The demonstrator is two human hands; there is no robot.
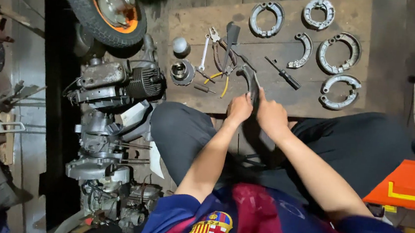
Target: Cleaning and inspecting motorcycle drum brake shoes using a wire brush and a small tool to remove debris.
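My left hand [239, 109] and my right hand [270, 116] both grip a dark curved brake shoe [248, 78] held upright at the near edge of a wooden board [320, 99]. My right index finger presses along its edge. Just beyond the shoe lie pliers with yellow handles [218, 57], a wrench [204, 52] and a black-handled screwdriver [283, 74]. My knees in dark trousers frame the hands from below.
Several grey brake shoes [338, 53] lie on the board's right half, a round metal part [182, 72] on its left. A scooter engine [119, 80] and wheel [107, 6] lie on the floor at left. An orange toolbox [409, 185] sits at right.
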